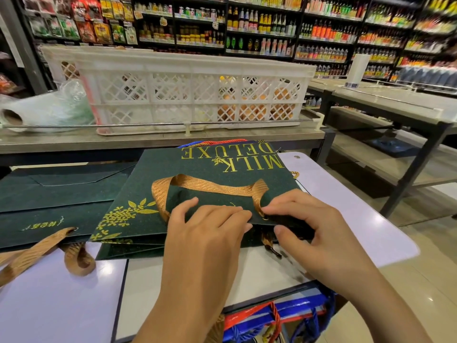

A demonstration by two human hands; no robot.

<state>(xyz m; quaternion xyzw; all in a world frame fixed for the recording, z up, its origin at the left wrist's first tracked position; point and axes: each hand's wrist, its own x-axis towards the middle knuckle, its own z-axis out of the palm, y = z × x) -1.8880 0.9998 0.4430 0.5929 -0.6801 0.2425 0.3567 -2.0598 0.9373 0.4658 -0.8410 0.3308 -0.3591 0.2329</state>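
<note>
Two hands work the mouth of the green gift bag [138,189] lying flat atop folded bags [49,194]: left hand [205,229] presses with near-straight fingers, right hand [319,233] pinches the rim; next, seemingly, the panels need pulling apart

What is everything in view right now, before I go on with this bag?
green bag: one, dark green, gold print, on the white table
gold ribbon handle: one, lying on that bag
second green bag: one, flat, at left
white crate: one, on the counter behind
plastic roll: one, clear, left of the crate
shelves of bottles: several, dark, far back
left hand: presses the green bag's near edge
right hand: pinches that edge
</note>
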